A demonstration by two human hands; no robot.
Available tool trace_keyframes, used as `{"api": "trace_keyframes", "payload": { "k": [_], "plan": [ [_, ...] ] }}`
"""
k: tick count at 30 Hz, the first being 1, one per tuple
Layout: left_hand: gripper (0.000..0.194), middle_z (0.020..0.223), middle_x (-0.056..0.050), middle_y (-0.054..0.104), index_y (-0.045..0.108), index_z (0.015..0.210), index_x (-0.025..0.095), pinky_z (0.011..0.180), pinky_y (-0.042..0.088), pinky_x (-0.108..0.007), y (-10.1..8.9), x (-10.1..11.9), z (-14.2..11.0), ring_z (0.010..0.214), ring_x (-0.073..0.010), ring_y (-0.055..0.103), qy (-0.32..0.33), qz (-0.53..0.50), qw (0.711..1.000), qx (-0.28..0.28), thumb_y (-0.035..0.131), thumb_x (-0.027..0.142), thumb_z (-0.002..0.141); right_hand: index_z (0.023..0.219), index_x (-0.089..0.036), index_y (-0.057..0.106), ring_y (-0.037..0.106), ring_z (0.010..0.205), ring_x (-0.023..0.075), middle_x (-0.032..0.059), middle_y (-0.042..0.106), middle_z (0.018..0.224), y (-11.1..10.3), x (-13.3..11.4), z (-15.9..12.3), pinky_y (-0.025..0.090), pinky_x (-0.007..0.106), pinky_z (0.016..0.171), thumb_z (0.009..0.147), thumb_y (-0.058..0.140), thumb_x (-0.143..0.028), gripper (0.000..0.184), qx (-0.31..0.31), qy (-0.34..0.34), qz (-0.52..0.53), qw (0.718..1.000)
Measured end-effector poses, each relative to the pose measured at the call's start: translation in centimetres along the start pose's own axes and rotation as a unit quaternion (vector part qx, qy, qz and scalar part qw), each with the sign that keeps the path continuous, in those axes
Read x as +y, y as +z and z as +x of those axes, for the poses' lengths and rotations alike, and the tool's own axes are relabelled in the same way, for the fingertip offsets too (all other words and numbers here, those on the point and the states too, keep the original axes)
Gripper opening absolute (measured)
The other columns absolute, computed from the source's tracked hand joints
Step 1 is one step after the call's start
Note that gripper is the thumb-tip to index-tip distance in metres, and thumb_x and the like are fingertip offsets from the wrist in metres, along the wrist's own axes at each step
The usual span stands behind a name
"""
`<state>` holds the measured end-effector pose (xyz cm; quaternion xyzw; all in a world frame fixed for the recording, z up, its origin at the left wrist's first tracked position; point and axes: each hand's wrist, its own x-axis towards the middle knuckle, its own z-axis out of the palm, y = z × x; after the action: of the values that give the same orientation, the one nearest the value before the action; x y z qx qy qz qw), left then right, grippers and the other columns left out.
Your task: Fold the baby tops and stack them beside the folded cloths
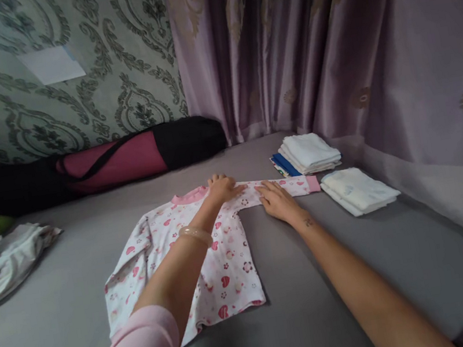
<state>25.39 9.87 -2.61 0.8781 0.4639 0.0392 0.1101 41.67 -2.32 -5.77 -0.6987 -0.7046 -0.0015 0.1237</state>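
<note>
A small white long-sleeved shirt (227,256) with a pink collar, pink cuffs and a print of hearts and flowers lies spread on the grey sheet. Its right-hand sleeve stretches straight out to the side, while the left-hand one angles down. My left hand (222,188) rests at the shoulder by the collar, fingers apart on the cloth. On the outstretched sleeve lies my right hand (278,200), its fingers spread over the fabric. My left forearm, with a pale bangle (196,235), covers part of the shirt's front.
Folded cloths stand in a stack (309,152) beyond the sleeve, and a smaller folded pile (360,191) sits near its cuff. Crumpled white clothes (7,256) lie at the left. A long black and maroon bag (124,160) runs along the wall; purple curtains (251,76) hang behind.
</note>
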Motion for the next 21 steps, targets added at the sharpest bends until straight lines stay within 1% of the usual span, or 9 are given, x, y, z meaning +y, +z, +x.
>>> {"api": "trace_keyframes", "payload": {
  "k": [2, 4, 6, 8, 12, 14, 16, 19, 21],
  "plan": [
    [0.037, 0.118, -0.01, 0.063, 0.068, 0.107, 0.027, 0.096, 0.034, -0.047, 0.6, 1.2, 0.9, 0.117, -0.0334, 0.046, 0.025, -0.017, 0.999, 0.035, 0.048, 0.052, 0.088, 0.135, -0.015, 0.052, 0.036, 0.133, 0.0285, 0.0135, 0.043, 0.146, 0.1, 0.1, -0.3, 0.029, 0.041, 0.108, 0.092, 0.043, -0.029, 0.046, -0.001, 0.043, -0.017, 0.999],
    [0.029, 0.116, -0.008, 0.065, 0.068, 0.105, 0.027, 0.094, 0.036, -0.045, 1.4, 2.3, 1.7, 0.114, -0.0312, 0.049, 0.026, -0.041, 0.998, 0.035, 0.05, 0.043, 0.088, 0.141, -0.015, 0.046, 0.029, 0.138, 0.0315, 0.0142, 0.037, 0.151, 0.1, 0.2, -0.5, 0.023, 0.048, 0.111, 0.093, 0.04, -0.034, 0.051, -0.031, 0.079, -0.019, 0.996],
    [0.025, 0.115, -0.008, 0.066, 0.069, 0.099, 0.026, 0.093, 0.037, -0.044, 2.1, 3.0, 2.4, 0.112, -0.0296, 0.052, -0.001, -0.067, 0.997, 0.028, 0.052, 0.037, 0.087, 0.147, -0.02, 0.038, 0.022, 0.142, 0.0352, 0.014, 0.028, 0.155, 0.0, 0.1, -0.6, 0.017, 0.056, 0.111, 0.095, 0.037, -0.038, 0.055, -0.064, 0.115, -0.009, 0.991],
    [0.021, 0.11, -0.006, 0.068, 0.07, 0.094, 0.025, 0.094, 0.037, -0.043, 2.5, 3.2, 3.2, 0.111, -0.0281, 0.055, -0.032, -0.101, 0.994, 0.022, 0.054, 0.034, 0.084, 0.149, -0.027, 0.035, 0.014, 0.143, 0.0396, 0.0129, 0.021, 0.158, 0.0, 0.1, -0.6, 0.014, 0.062, 0.109, 0.095, 0.035, -0.044, 0.056, -0.087, 0.149, 0.003, 0.985],
    [0.022, 0.091, -0.002, 0.073, 0.07, 0.096, 0.026, 0.094, 0.037, -0.043, 2.8, 2.8, 4.4, 0.101, -0.0243, 0.062, -0.067, -0.149, 0.987, 0.005, 0.051, 0.032, 0.085, 0.148, -0.036, 0.034, 0.005, 0.144, 0.0432, 0.0095, 0.012, 0.16, -0.1, 0.1, -0.5, 0.01, 0.066, 0.107, 0.094, 0.037, -0.051, 0.056, -0.1, 0.186, 0.019, 0.977],
    [0.024, 0.093, -0.003, 0.073, 0.069, 0.098, 0.025, 0.094, 0.037, -0.045, 3.2, 2.8, 4.6, 0.101, -0.0247, 0.062, -0.087, -0.149, 0.985, 0.011, 0.049, 0.029, 0.086, 0.148, -0.037, 0.034, 0.003, 0.144, 0.0437, 0.0088, 0.01, 0.161, -0.1, 0.1, -0.6, 0.009, 0.066, 0.107, 0.093, 0.037, -0.052, 0.057, -0.101, 0.195, 0.025, 0.975],
    [0.024, 0.1, -0.006, 0.072, 0.068, 0.098, 0.024, 0.094, 0.036, -0.046, 3.8, 3.1, 4.4, 0.105, -0.0267, 0.06, -0.089, -0.129, 0.987, 0.043, 0.047, 0.029, 0.088, 0.148, -0.037, 0.033, 0.002, 0.144, 0.0437, 0.0089, 0.01, 0.16, 0.0, 0.1, -0.6, 0.008, 0.066, 0.108, 0.093, 0.037, -0.053, 0.057, -0.101, 0.2, 0.029, 0.974],
    [0.026, 0.112, -0.009, 0.068, 0.064, 0.103, 0.022, 0.094, 0.036, -0.044, 4.6, 3.4, 3.7, 0.111, -0.028, 0.055, -0.041, -0.077, 0.991, 0.105, 0.043, 0.032, 0.092, 0.149, -0.036, 0.031, 0.002, 0.144, 0.0427, 0.0092, 0.013, 0.16, 0.1, 0.1, -0.7, 0.007, 0.066, 0.108, 0.094, 0.035, -0.054, 0.058, -0.103, 0.2, 0.03, 0.974],
    [0.03, 0.118, -0.011, 0.064, 0.059, 0.111, 0.02, 0.095, 0.035, -0.043, 4.5, 3.2, 3.1, 0.114, -0.0281, 0.052, -0.008, -0.057, 0.992, 0.111, 0.042, 0.036, 0.093, 0.149, -0.037, 0.03, 0.003, 0.144, 0.0425, 0.0091, 0.014, 0.16, 0.1, 0.1, -0.7, 0.007, 0.066, 0.108, 0.094, 0.034, -0.054, 0.058, -0.104, 0.199, 0.026, 0.974]
  ]
}}
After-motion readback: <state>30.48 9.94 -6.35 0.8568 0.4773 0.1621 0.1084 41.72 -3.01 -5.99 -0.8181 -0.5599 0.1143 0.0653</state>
